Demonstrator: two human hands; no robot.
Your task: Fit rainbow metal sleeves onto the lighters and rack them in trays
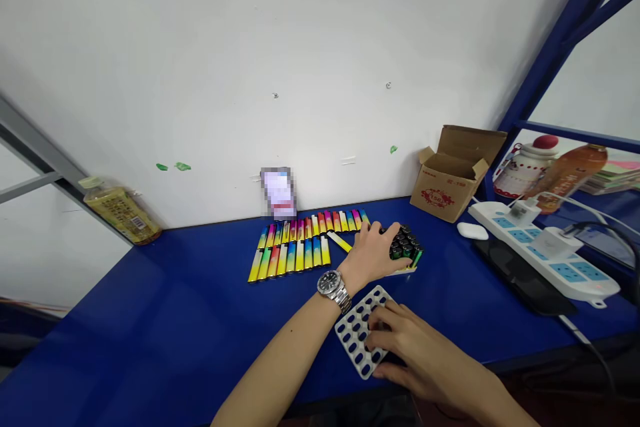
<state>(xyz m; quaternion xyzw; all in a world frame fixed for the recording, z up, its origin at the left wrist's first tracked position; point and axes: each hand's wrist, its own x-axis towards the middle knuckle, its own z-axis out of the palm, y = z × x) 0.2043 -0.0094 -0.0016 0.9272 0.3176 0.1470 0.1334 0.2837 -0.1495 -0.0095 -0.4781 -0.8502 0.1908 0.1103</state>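
Observation:
My left hand point(373, 250), with a steel watch point(330, 282) on its wrist, is closed around the near left side of a block of upright lighters point(406, 247) with black tops. The palm hides part of that block, which stands on a pale base. Under my right hand point(407, 347) lies a white plastic tray point(356, 340) with rows of oval holes. My right fingers curl onto it, thumb at its near edge. Left of the block, colourful lighters point(290, 257) lie in two rows, and one loose lighter point(339, 241) lies at an angle beside my left hand.
A phone point(279, 193) leans on the wall behind the lighters. At the right are an open cardboard box point(445, 180), a white earbud case point(473, 231), a black flat device point(520, 277) and a power strip point(545, 250) with cables. A drink bottle point(120, 211) lies tilted far left.

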